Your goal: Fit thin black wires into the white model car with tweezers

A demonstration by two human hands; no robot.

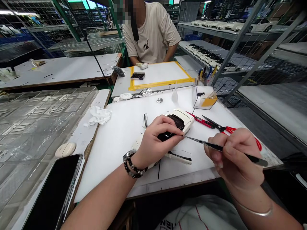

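A white model car (182, 119) with a dark roof and open doors lies on the white worktable (124, 134) in front of me. My left hand (155, 140) is curled over the middle of the car, fingers pinched on its dark cabin. My right hand (233, 156) is closed round a pair of black tweezers (208, 145), whose tip touches the car right at my left fingertips.
Red-handled scissors (225, 129) and a red tool (201, 120) lie just beyond my right hand. A clear box (203, 97), a crumpled cloth (98, 115), a phone (51, 195), an earbud case (65, 149) and plastic trays (35, 115) surround the table. A person in a beige shirt (150, 32) sits opposite.
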